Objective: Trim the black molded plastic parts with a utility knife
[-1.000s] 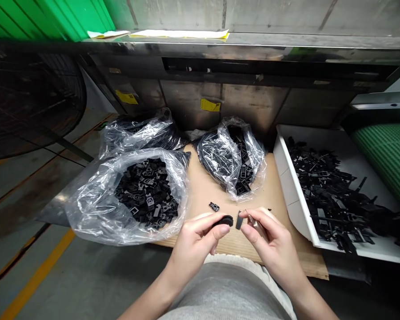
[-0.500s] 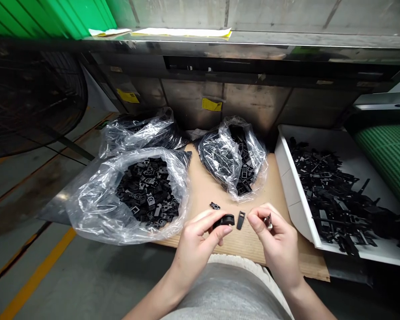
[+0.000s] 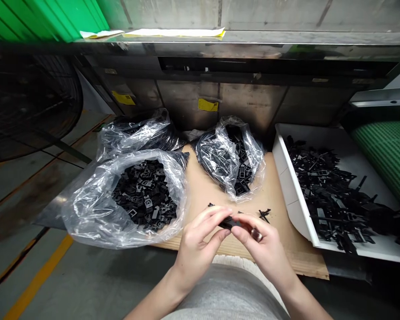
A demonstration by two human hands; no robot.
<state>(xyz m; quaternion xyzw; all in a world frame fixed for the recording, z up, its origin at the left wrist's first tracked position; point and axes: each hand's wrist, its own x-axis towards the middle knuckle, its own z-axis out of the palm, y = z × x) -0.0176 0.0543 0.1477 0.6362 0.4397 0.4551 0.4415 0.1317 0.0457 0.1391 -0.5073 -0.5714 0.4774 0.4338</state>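
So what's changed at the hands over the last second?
The right hand has moved left toward the left hand, and both now meet at the black rounded plastic part. A small black branched plastic piece now shows on the tan board, right of them. Unchanged: the clear plastic bags of black parts and the white tray.
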